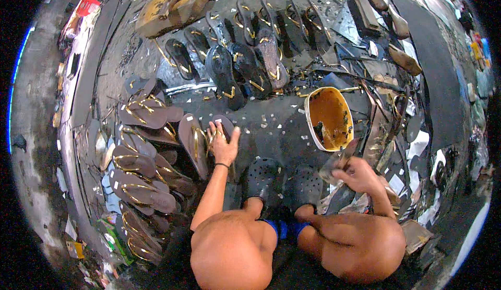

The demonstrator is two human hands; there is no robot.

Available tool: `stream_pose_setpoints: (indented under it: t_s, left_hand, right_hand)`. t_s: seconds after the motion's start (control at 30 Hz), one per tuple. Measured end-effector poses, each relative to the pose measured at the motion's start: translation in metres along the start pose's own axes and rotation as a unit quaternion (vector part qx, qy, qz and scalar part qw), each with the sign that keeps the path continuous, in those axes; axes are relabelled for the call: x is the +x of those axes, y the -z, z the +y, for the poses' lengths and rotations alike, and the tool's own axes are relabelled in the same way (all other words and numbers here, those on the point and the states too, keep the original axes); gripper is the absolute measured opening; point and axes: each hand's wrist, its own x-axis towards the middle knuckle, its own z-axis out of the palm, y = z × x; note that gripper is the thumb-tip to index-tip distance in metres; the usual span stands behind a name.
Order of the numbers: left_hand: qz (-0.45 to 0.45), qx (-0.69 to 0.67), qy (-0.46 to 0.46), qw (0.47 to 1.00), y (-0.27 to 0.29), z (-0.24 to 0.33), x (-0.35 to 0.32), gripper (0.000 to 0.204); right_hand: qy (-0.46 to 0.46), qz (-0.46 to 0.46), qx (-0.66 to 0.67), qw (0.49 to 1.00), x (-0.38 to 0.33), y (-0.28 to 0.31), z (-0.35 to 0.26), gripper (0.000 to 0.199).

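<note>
My left hand [223,146] lies with its fingers spread on a brown flip-flop [223,123], partly covering it. Just left of that one is a matching flip-flop [194,144] with gold straps. On the right, my right hand [360,175] is closed around a dark, motion-smeared thing [336,167] whose kind I cannot make out. Beyond that hand stands a white-rimmed tub [315,139], its inside coated orange-brown with dark patches. Two black clogs [263,178] are on my feet, between the hands.
Finished-looking brown flip-flops [138,191] with gold straps are piled at the left. Several dark soles with straps [224,73] lie in rows farther off, below a wooden block [177,3]. Wooden shoe forms [404,60] and scraps [386,154] are at the right.
</note>
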Motion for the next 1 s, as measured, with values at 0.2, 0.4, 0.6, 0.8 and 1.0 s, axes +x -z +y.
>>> stream_pose_setpoints:
  t_s: [0.2, 0.4, 0.6, 0.8, 1.0]
  left_hand:
    - [-0.22, -0.681, 0.219, 0.663, 0.094, 0.116, 0.005, 0.048]
    - [-0.268, -0.634, 0.054, 0.724, 0.093, 0.15, 0.004, 0.053]
    - [-0.308, -0.718, 0.194, 0.594, 0.099, 0.153, -0.017, 0.061]
    - [-0.332, -0.729, 0.113, 0.587, 0.079, 0.124, -0.002, 0.066]
    - [-0.339, -0.727, 0.116, 0.585, 0.089, 0.144, -0.024, 0.066]
  right_hand:
    - [0.387, 0.213, 0.215, 0.871, 0.059, -0.003, -0.14, 0.026]
    - [0.49, 0.2, 0.061, 0.846, 0.071, -0.035, -0.149, 0.025]
    - [0.297, 0.315, 0.184, 0.882, 0.104, 0.024, -0.127, 0.017]
    - [0.411, 0.198, 0.138, 0.879, 0.067, -0.037, -0.132, 0.018]
    - [0.284, 0.308, 0.232, 0.878, 0.128, 0.023, -0.135, 0.023]
